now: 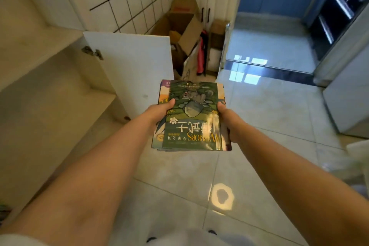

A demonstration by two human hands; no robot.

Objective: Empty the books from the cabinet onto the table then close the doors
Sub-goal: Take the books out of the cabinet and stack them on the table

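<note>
A stack of books [192, 120] with a green illustrated cover on top is held flat in front of me, above the tiled floor. My left hand [159, 111] grips its left edge with the thumb on the cover. On the right edge, my right hand [226, 115] holds it the same way. The cream cabinet [50, 90] stands at my left, its visible shelves bare, and its white door [131, 70] hangs wide open toward the room.
Open cardboard boxes [179, 28] and a red item lean by the tiled wall beyond the door. A dark threshold leads to a blue-lit kitchen at the upper right. A white appliance [347, 102] stands at the right. A pale edge [357, 148] shows at the far right.
</note>
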